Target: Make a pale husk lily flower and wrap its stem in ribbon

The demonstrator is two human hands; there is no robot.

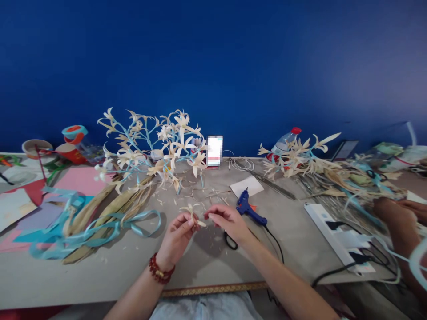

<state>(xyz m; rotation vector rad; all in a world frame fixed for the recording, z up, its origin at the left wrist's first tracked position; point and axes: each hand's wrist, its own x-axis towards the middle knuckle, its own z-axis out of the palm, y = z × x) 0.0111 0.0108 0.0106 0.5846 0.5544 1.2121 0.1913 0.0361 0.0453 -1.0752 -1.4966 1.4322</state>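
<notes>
My left hand, with a red bead bracelet on its wrist, pinches a small cream leaf flower by its base above the grey table. My right hand is closed in a pinch at the flower's right petal. Both hands hover over the table's middle. A blue glue gun lies just right of my right hand, and black scissors handles poke out beneath that hand.
A finished branch of cream flowers on blue stems stands behind. Dried leaves and light blue ribbon lie left, with coloured paper. A white power strip, a water bottle and another person's arm are at right.
</notes>
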